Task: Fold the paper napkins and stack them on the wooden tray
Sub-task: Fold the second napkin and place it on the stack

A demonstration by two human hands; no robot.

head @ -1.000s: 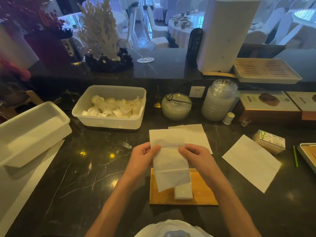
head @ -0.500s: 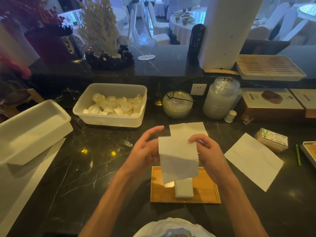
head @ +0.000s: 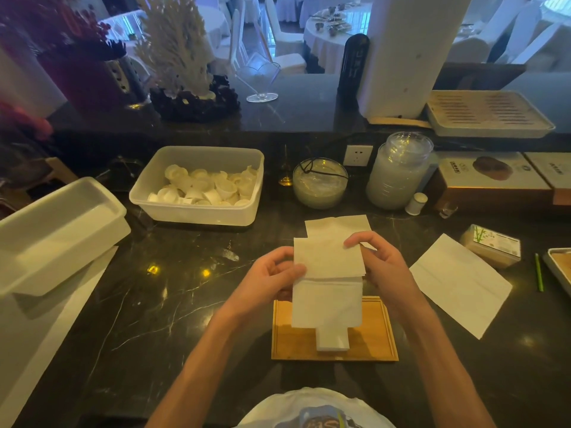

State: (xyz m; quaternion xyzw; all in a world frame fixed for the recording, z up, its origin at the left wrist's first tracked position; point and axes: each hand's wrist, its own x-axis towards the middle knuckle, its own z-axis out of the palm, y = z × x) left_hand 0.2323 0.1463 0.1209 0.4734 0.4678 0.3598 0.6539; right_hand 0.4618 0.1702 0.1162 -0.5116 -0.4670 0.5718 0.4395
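Note:
A white paper napkin point(head: 328, 282) is held in the air above the wooden tray point(head: 375, 335), its top part folded down over the lower part. My left hand point(head: 272, 278) pinches its left edge with thumb in front. My right hand point(head: 381, 267) grips its right edge, fingers curled over the top corner. On the tray lies a small stack of folded napkins point(head: 333, 342), partly hidden by the held one. Another flat napkin point(head: 336, 225) lies on the counter behind my hands, and a larger unfolded one point(head: 460, 284) lies to the right.
A plastic tub of small white cups point(head: 197, 186) stands at the back left, a white bin point(head: 55, 230) at far left. A glass bowl point(head: 319, 183), a jar point(head: 398, 171), a small white bottle point(head: 416, 203), a tissue pack point(head: 491, 247) and boxes point(head: 491, 180) line the back right.
The napkin's upper part has been folded down over its front, making it shorter. Both hands rose slightly and shifted their grip to the napkin's sides.

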